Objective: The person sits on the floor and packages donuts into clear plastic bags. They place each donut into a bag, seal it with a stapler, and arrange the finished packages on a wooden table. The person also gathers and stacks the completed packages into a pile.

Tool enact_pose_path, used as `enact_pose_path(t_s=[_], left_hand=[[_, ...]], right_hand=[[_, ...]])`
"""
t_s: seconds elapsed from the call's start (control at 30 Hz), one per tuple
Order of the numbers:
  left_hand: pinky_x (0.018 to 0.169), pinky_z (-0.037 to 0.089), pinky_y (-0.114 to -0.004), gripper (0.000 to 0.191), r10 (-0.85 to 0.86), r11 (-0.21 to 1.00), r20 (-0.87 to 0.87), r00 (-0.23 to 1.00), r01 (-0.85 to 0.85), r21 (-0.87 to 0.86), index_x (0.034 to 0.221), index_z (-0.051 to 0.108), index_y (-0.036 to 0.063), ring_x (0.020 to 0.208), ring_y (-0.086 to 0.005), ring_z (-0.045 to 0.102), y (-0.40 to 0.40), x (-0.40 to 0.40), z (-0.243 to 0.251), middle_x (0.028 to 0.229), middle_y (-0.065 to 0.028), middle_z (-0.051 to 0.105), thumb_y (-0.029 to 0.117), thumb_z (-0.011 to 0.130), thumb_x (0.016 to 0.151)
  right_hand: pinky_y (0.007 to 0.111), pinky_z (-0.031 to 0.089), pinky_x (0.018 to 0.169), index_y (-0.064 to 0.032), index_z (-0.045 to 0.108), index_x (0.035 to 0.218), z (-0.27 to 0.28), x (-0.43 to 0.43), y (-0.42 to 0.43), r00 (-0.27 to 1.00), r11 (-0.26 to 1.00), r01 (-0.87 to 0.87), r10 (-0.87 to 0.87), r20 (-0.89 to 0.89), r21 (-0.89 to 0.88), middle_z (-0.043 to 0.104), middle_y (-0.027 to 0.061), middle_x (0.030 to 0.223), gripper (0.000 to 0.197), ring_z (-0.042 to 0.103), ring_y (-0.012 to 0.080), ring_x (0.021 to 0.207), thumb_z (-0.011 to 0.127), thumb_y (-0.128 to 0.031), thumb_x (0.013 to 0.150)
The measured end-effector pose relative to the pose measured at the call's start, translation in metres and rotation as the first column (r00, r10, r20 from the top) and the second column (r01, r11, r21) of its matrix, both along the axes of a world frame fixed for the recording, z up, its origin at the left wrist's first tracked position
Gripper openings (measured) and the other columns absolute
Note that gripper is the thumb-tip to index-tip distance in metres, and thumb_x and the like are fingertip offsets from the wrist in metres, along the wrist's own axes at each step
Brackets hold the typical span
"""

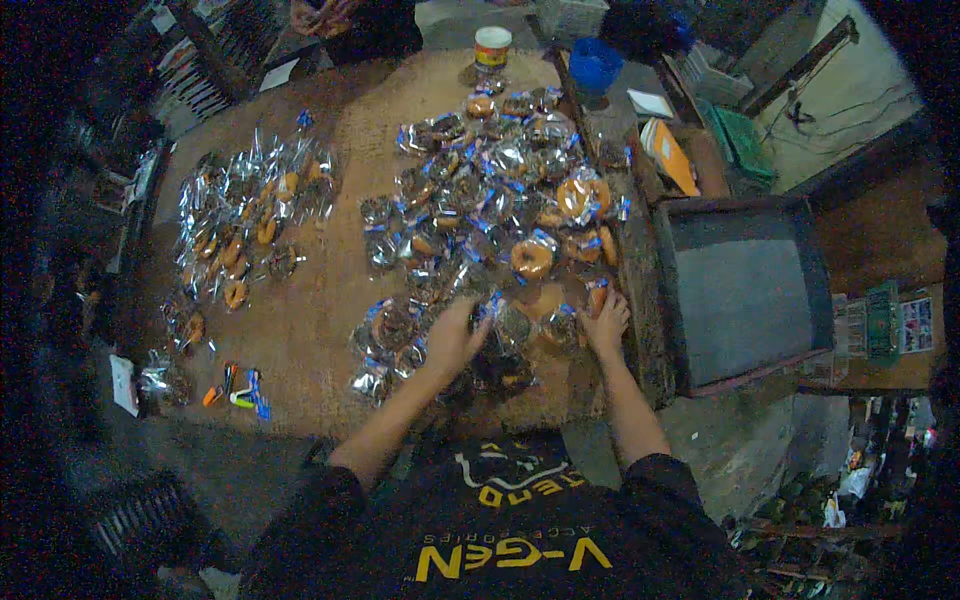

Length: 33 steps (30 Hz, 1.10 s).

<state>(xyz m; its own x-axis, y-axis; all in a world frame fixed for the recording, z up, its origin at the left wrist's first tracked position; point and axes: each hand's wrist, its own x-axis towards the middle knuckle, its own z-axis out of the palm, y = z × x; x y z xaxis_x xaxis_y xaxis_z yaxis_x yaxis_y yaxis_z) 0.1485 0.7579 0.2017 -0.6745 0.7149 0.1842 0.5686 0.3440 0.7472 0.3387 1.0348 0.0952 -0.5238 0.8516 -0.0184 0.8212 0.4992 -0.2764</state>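
Observation:
Many clear-wrapped doughnuts (533,257) with blue labels lie in a loose spread on the wooden table before me. My left hand (452,334) is at the near part of this spread, against wrapped dark doughnuts. Its fingertips are partly hidden by shiny film, so its grip is unclear. At the table's right side, my right hand (609,322) has its fingers around a wrapped light-brown doughnut (598,295). Between my hands lie a dark-topped wrapped doughnut (514,328) and another wrapped one (559,324).
A second heap of wrapped doughnuts (266,225) lies left on the table (330,300). Near its front-left edge are small orange, green and blue items (240,394). A white-lidded tub (492,49) stands at the back. A grey-surfaced tray (750,300) is right; another person's hands (322,16) show far off.

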Motion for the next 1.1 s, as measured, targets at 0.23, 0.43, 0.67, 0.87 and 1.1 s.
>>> enact_pose_path(t_s=[0.23, 0.43, 0.67, 0.87, 1.1], left_hand=[[0.093, 0.051, -0.048, 0.065, -0.06, 0.967, -0.206, 0.977, 0.006, -0.255, 0.135, 0.052, 0.0053, 0.115, -0.0418, 0.057, 0.137, -0.01, -0.035, 0.128, -0.0198, 0.055, 0.031, 0.081, 0.082], [0.09, 0.051, -0.051, 0.085, -0.049, 0.862, -0.311, 0.949, -0.117, -0.493, 0.142, 0.047, 0.0109, 0.117, -0.0393, 0.055, 0.184, -0.001, -0.045, 0.132, -0.0184, 0.05, 0.034, 0.088, 0.072], [0.091, 0.054, -0.046, 0.064, 0.128, 0.951, -0.105, 0.986, -0.152, -0.269, 0.134, 0.054, 0.0052, 0.105, -0.0376, 0.066, 0.17, -0.021, -0.039, 0.121, -0.0201, 0.064, 0.028, 0.079, 0.08], [0.081, 0.055, -0.045, 0.042, 0.141, 0.99, 0.577, 0.804, -0.104, -0.097, 0.128, 0.062, 0.0046, 0.094, -0.0398, 0.07, 0.143, -0.025, -0.047, 0.103, -0.0234, 0.071, 0.025, 0.065, 0.091], [0.096, 0.053, -0.045, 0.052, 0.187, 0.958, 0.202, 0.961, -0.132, -0.256, 0.138, 0.058, 0.0074, 0.109, -0.0406, 0.067, 0.123, 0.014, -0.071, 0.123, -0.0235, 0.068, 0.028, 0.067, 0.091]], right_hand=[[0.037, 0.047, 0.098, -0.0001, 0.049, 0.132, 0.003, 0.068, 0.02, 0.781, 0.579, -0.376, -0.222, -0.583, -0.723, 0.063, 0.012, 0.121, 0.049, 0.062, 0.0229, 0.107, 0.064, -0.035, 0.1], [0.04, 0.049, 0.092, 0.0017, 0.065, 0.118, 0.027, 0.083, 0.02, 0.941, 0.525, -0.328, 0.113, -0.318, -0.786, 0.07, 0.0181, 0.108, 0.061, 0.066, 0.0318, 0.104, 0.046, -0.055, 0.105], [0.045, 0.047, 0.102, 0.0058, 0.055, 0.136, 0.064, 0.053, 0.069, 0.948, 0.625, -0.293, 0.094, -0.304, -0.723, 0.064, 0.0294, 0.127, 0.079, 0.062, 0.0421, 0.12, 0.045, -0.064, 0.101], [0.041, 0.048, 0.101, 0.0053, 0.059, 0.132, 0.032, 0.037, 0.098, 0.927, 0.65, -0.341, 0.114, -0.357, -0.679, 0.068, 0.0216, 0.122, 0.069, 0.065, 0.0329, 0.114, 0.046, -0.056, 0.105], [0.04, 0.047, 0.101, 0.0038, 0.059, 0.131, 0.032, 0.028, 0.093, 0.88, 0.677, -0.462, 0.269, -0.392, -0.573, 0.068, 0.0204, 0.119, 0.059, 0.065, 0.0319, 0.113, 0.055, -0.048, 0.103]])
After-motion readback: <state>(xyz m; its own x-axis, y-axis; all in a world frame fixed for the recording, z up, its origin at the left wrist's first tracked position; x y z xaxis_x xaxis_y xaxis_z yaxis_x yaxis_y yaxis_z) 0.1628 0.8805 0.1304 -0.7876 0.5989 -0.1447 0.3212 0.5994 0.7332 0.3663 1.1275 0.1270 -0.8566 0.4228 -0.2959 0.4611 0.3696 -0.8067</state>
